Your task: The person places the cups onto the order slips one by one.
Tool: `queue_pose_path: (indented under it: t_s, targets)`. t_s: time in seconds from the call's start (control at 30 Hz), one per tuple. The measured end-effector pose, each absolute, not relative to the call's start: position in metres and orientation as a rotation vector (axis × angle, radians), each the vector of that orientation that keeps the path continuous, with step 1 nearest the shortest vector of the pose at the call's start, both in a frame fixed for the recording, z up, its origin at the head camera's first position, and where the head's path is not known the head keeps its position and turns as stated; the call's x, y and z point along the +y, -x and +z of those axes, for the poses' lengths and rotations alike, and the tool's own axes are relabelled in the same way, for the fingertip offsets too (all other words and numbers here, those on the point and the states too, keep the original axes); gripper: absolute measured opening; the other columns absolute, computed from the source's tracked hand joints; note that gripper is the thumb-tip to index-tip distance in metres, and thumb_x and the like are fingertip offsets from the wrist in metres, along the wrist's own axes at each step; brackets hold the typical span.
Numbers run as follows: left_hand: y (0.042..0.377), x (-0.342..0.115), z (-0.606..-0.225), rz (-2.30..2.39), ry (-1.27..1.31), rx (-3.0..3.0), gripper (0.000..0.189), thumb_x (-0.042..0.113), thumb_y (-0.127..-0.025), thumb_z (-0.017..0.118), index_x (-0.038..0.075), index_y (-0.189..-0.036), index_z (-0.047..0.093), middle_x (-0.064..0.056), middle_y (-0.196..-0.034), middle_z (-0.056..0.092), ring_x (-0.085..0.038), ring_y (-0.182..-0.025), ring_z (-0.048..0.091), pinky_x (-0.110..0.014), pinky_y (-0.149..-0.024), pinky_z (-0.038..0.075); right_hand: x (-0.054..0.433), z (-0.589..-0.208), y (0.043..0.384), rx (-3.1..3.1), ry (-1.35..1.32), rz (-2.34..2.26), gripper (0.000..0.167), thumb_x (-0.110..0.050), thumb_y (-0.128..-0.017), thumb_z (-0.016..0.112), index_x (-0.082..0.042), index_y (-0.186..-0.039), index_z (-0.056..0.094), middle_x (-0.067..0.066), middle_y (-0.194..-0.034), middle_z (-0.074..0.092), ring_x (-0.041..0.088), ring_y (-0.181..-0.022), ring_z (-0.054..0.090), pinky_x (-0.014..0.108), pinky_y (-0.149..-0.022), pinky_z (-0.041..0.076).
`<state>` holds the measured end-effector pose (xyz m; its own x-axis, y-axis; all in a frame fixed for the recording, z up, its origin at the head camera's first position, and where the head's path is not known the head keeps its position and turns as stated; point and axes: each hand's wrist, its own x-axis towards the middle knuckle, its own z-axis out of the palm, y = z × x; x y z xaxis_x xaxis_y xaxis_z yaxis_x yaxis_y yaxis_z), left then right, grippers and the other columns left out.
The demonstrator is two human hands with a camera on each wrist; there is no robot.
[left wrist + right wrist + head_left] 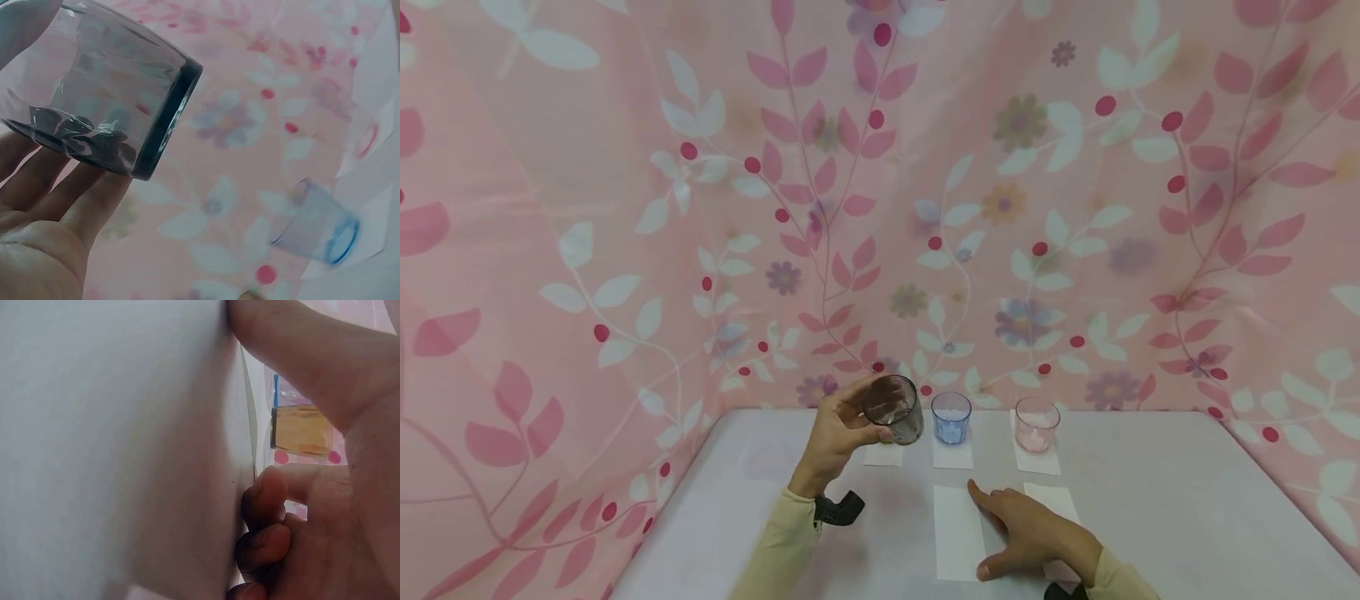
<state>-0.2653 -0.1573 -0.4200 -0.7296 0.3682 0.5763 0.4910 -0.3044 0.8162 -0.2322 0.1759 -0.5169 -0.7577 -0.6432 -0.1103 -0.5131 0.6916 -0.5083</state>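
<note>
My left hand (pixel 835 433) holds a dark grey glass (pixel 904 421) tilted above the back of the table, thumb on one side and fingers on the other. In the left wrist view the grey glass (pixel 106 94) shows a thick base and dark patches along its lower wall. My right hand (pixel 1030 533) rests low at the front papers, its index finger stretched forward and thumb spread apart. The right wrist view shows its other fingers (pixel 265 497) bent against the white surface. The front-left paper (pixel 957 533) lies beside this hand; the front-right paper (pixel 1051 498) is partly covered by it.
Behind the hands stand a blue glass (pixel 951 421) and a pink glass (pixel 1037 427), each on white paper. An amber glass (pixel 303 430) is mostly hidden in the head view. A flowered pink cloth (pixel 850 208) hangs along the back edge of the white table (pixel 1150 500).
</note>
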Motion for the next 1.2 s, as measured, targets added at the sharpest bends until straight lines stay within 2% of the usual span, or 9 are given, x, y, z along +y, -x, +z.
queue_pose_path:
  t_s: [0.2, 0.47, 0.57, 0.7, 0.87, 0.93, 1.0, 1.1, 1.2]
  targets:
    - [0.261, -0.128, -0.429, -2.226, 1.231, -1.828, 0.077, 0.004, -0.087, 0.087, -0.013, -0.151, 0.047, -0.039, -0.145, 0.055, -0.033, -0.135, 0.063, -0.043, -0.112, 0.054, 0.177, -0.514, 0.232, 2.625, 0.895, -0.664, 0.113, -0.058, -0.078, 0.090, -0.006, -0.164, 0.038, -0.009, -0.109, 0.060, 0.008, -0.100, 0.049, 0.037, -0.094, 0.051]
    - [0.255, -0.100, -0.443, -2.233, 1.328, -1.933, 0.076, 0.014, -0.088, 0.089, -0.006, -0.151, 0.052, -0.037, -0.147, 0.055, -0.043, -0.136, 0.061, -0.045, -0.114, 0.053, 0.178, -0.511, 0.233, 2.619, 0.899, -0.696, 0.110, -0.057, -0.078, 0.091, -0.005, -0.162, 0.042, -0.009, -0.098, 0.057, 0.008, -0.094, 0.047, 0.033, -0.084, 0.047]
    - [0.251, -0.092, -0.451, -2.258, 1.362, -1.978, 0.073, 0.012, -0.088, 0.088, -0.003, -0.151, 0.053, -0.035, -0.148, 0.056, -0.045, -0.137, 0.060, -0.042, -0.115, 0.052, 0.178, -0.512, 0.234, 2.623, 0.934, -0.743, 0.092, -0.056, -0.076, 0.092, -0.006, -0.146, 0.059, -0.011, -0.089, 0.052, 0.006, -0.089, 0.045, 0.029, -0.077, 0.042]
    - [0.246, -0.084, -0.461, -2.297, 1.417, -2.013, 0.071, 0.005, -0.089, 0.085, -0.001, -0.152, 0.053, -0.034, -0.149, 0.057, -0.045, -0.139, 0.058, -0.041, -0.118, 0.049, 0.177, -0.514, 0.233, 2.600, 0.945, -0.837, 0.067, -0.052, -0.074, 0.095, -0.015, -0.122, 0.066, -0.009, -0.083, 0.048, 0.005, -0.081, 0.043, 0.026, -0.068, 0.035]
    - [0.242, -0.079, -0.474, -2.363, 1.445, -2.037, 0.070, 0.004, -0.088, 0.086, -0.003, -0.150, 0.054, -0.034, -0.145, 0.059, -0.045, -0.139, 0.057, -0.045, -0.118, 0.049, 0.177, -0.517, 0.230, 2.598, 0.956, -0.889, 0.080, -0.052, -0.073, 0.096, -0.015, -0.135, 0.063, -0.002, -0.117, 0.066, 0.009, -0.104, 0.060, 0.028, -0.088, 0.053]
    - [0.243, -0.079, -0.478, -2.381, 1.443, -2.053, 0.070, 0.007, -0.088, 0.087, -0.002, -0.149, 0.055, -0.034, -0.145, 0.059, -0.043, -0.139, 0.058, -0.045, -0.118, 0.050, 0.176, -0.518, 0.230, 2.603, 0.957, -0.883, 0.083, -0.053, -0.073, 0.096, -0.015, -0.138, 0.062, -0.001, -0.126, 0.066, 0.010, -0.111, 0.060, 0.030, -0.097, 0.054]
    - [0.245, -0.081, -0.482, -2.394, 1.420, -2.091, 0.071, 0.011, -0.087, 0.089, -0.001, -0.149, 0.057, -0.031, -0.146, 0.060, -0.039, -0.139, 0.060, -0.045, -0.117, 0.050, 0.176, -0.518, 0.230, 2.598, 0.937, -0.874, 0.074, -0.051, -0.073, 0.097, -0.015, -0.128, 0.065, -0.001, -0.114, 0.066, 0.009, -0.102, 0.059, 0.028, -0.088, 0.053]
    - [0.249, -0.084, -0.488, -2.401, 1.361, -2.174, 0.071, 0.015, -0.085, 0.091, 0.003, -0.148, 0.058, -0.025, -0.147, 0.062, -0.031, -0.139, 0.061, -0.044, -0.117, 0.051, 0.176, -0.518, 0.232, 2.588, 0.880, -0.860, 0.062, -0.049, -0.073, 0.097, -0.015, -0.114, 0.066, -0.003, -0.093, 0.056, 0.008, -0.085, 0.049, 0.026, -0.071, 0.041]
    - [0.254, -0.088, -0.496, -2.413, 1.288, -2.263, 0.069, 0.011, -0.085, 0.090, 0.006, -0.147, 0.060, -0.019, -0.147, 0.064, -0.027, -0.137, 0.062, -0.043, -0.116, 0.052, 0.176, -0.518, 0.233, 2.581, 0.851, -0.854, 0.058, -0.047, -0.073, 0.097, -0.015, -0.109, 0.065, -0.003, -0.085, 0.051, 0.009, -0.079, 0.043, 0.028, -0.066, 0.035]
